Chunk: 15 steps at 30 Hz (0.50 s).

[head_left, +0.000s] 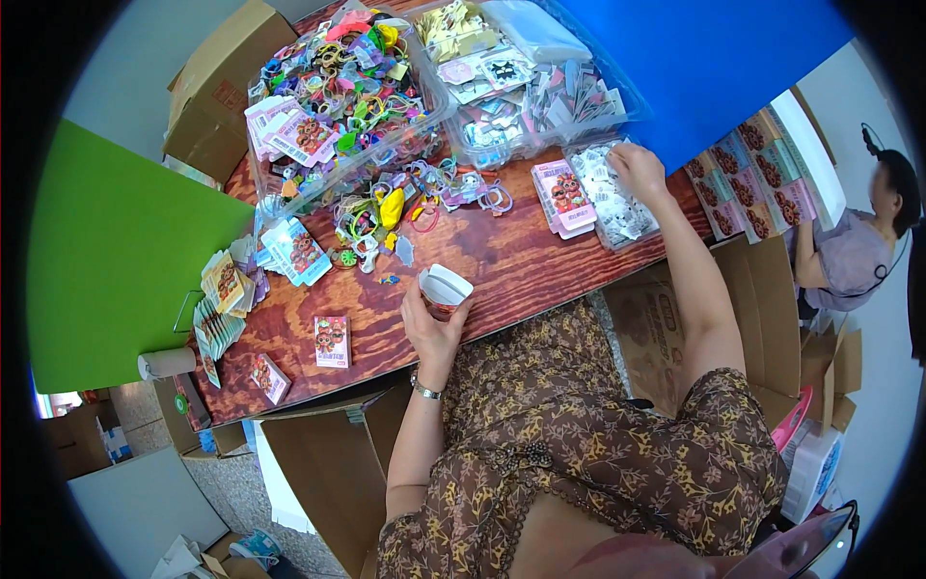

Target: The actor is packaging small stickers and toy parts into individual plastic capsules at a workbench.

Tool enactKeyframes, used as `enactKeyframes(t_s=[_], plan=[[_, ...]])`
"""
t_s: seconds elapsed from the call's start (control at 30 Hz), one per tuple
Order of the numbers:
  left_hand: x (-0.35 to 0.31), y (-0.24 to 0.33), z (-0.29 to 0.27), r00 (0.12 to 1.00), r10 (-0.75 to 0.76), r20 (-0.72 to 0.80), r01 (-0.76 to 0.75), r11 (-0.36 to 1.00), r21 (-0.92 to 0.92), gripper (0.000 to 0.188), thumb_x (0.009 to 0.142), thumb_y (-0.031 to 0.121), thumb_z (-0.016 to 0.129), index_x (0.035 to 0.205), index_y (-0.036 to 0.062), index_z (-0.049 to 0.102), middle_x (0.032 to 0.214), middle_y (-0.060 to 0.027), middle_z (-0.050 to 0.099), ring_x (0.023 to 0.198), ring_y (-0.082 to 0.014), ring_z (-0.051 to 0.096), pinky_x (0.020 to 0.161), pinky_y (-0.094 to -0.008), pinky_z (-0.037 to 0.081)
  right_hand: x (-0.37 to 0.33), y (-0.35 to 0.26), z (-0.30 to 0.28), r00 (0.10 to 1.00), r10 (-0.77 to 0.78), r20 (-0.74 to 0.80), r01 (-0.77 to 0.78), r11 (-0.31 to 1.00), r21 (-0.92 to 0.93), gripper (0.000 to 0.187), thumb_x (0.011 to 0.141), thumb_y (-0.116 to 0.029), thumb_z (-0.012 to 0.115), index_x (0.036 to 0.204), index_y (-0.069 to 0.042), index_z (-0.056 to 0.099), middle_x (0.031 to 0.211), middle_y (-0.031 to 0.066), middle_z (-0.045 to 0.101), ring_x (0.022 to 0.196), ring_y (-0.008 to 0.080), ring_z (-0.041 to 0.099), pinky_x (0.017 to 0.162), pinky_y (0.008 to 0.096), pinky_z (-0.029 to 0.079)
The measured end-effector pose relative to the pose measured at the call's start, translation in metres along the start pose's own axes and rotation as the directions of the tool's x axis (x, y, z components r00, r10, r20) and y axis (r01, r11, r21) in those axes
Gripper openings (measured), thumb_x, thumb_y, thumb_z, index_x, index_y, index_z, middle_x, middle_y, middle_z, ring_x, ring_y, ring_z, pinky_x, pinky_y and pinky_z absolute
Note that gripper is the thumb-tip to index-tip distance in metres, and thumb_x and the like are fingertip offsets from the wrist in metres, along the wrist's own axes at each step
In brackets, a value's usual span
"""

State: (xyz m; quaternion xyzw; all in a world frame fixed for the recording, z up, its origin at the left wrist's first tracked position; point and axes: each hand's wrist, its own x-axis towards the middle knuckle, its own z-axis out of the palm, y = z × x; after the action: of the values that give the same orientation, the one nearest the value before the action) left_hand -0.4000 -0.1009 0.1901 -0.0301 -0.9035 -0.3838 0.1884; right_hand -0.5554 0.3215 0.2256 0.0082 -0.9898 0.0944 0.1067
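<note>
My left hand (431, 333) is wrapped round a small printed carton (447, 287), held upright near the table's front edge. Its top flaps stand open and the inside looks white. Over to the right, my right hand (640, 172) reaches down into a clear plastic tray (629, 243) of small white packets (610, 205). Those fingers are curled together at the packets, and whatever is between them is hidden. A stack of flat pink cartons (562, 198) lies beside the tray on its left.
Clear bins of colourful hair ties (362, 82) and of cards and packets (569, 92) stand at the back. Loose hair ties (415, 207) spill before them. Two closed cartons (333, 343) lie at left, near fanned cards (220, 323). Another person (849, 241) sits at far right.
</note>
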Motion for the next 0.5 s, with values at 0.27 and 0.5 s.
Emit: enactKeyframes(t_s=[0.27,0.5], plan=[[0.004,0.003,0.001,0.998,0.037,-0.045,-0.036,0.999,0.014,0.085,0.065,0.024,0.092,0.136,0.0036,0.05,0.114,-0.016,0.061,0.1,-0.0346,0.058,0.085,-0.0442,0.049,0.009,-0.014,-0.025,0.939,0.196,0.283,-0.344,0.568,0.748,0.021,0.1,-0.024,0.063,0.105,-0.005,0.07,0.089,-0.0007,0.068,0.076,0.0086,0.06,0.067,0.027,0.048],[0.004,0.005,0.009,0.999,-0.041,-0.006,0.041,0.993,0.106,0.078,0.066,0.039,0.091,0.129,0.0077,0.057,0.113,-0.0117,0.063,0.099,-0.0333,0.059,0.084,-0.0418,0.05,-0.04,-0.17,-0.031,0.953,-0.213,0.213,-0.078,0.509,0.857,0.016,0.097,-0.012,0.066,0.111,-0.004,0.066,0.092,0.0004,0.069,0.079,0.0063,0.063,0.064,0.0241,0.049]])
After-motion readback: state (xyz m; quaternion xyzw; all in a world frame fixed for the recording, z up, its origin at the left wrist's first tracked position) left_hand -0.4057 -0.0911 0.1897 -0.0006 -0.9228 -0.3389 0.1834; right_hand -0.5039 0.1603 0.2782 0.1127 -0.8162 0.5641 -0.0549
